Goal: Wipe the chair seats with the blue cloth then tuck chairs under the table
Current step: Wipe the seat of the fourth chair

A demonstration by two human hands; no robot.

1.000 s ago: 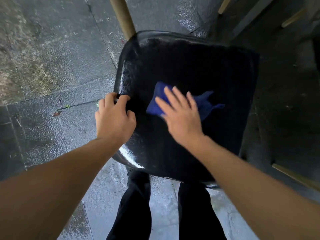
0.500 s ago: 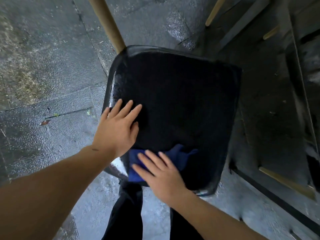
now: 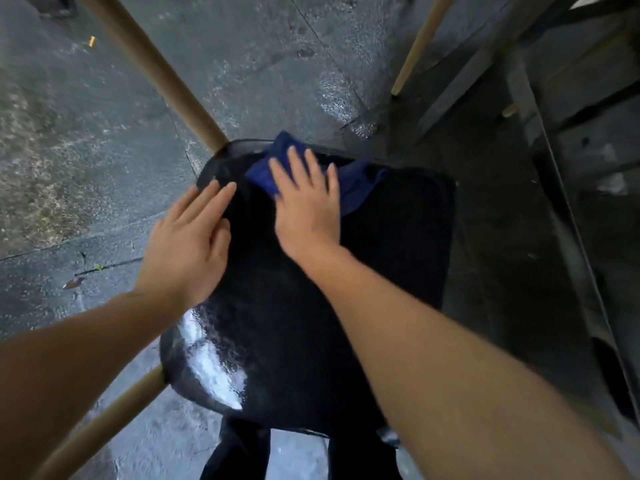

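Observation:
A black glossy chair seat (image 3: 346, 306) fills the middle of the head view, standing on splayed wooden legs (image 3: 156, 74). The blue cloth (image 3: 360, 185) lies bunched at the seat's far edge. My right hand (image 3: 308, 206) lies flat on the cloth with straight fingers and presses it onto the seat. Just left of it, my left hand (image 3: 188, 240) rests flat on the seat's left side, fingers straight, holding nothing.
Wet grey stone floor (image 3: 86, 168) lies to the left and beyond. A dark table frame (image 3: 554, 150) with slats stands at the right, close to the seat. Another wooden leg (image 3: 420, 43) slants at the top right. My dark trousers (image 3: 235, 455) show below the seat.
My right hand has swept the cloth from the seat's near edge up to its far edge. My left hand stays flat on the left side, slid a little forward.

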